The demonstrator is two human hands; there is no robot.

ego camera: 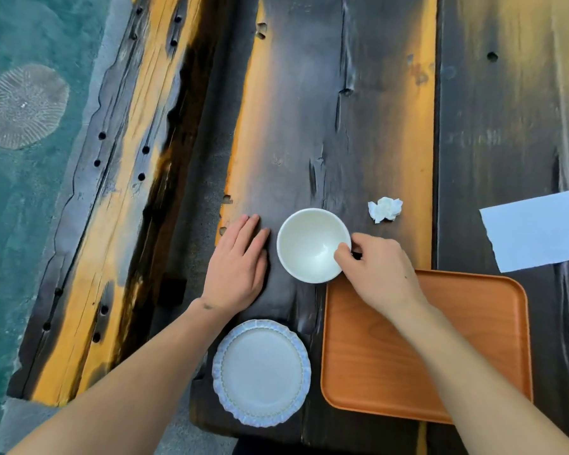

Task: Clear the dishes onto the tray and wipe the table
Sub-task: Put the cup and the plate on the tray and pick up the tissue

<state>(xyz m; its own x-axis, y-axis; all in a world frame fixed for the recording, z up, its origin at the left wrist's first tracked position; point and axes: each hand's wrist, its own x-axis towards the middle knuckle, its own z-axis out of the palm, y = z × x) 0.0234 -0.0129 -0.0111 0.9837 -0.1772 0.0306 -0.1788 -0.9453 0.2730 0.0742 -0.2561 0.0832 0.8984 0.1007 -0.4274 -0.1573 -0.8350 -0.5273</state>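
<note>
Item: bowl [309, 244]. White, empty, upright on the dark wooden counter [358, 110], just beyond the near-left corner of the tray. The right hand [378, 274] pinches its right rim, thumb inside and the other fingers curled outside; a one-sided rim grip suits a light, empty vessel and a short carry, judged to be the opening of the lift.

Item: tray [473, 339]. Orange, rounded corners, nothing on it. Lies to the right of the bowl and under the right forearm, placed so that dishes travel only a little way.

Item: plate [260, 372]. Pale, frilled rim, empty, at the near counter edge, just left of the tray. Untouched; likely the second piece to clear.

Item: left hand [237, 270]. Flat, palm down, fingers loosely together, resting on the counter just left of the bowl and holding nothing. Probably there as a brace while the other hand works.

Item: crumpled napkin [385, 209]. White wad beyond the bowl, apart from it.

Item: paper sheet [536, 231]. Flat, white, at the right edge, beyond the tray; possibly meant for the wiping, not yet begun.
</note>
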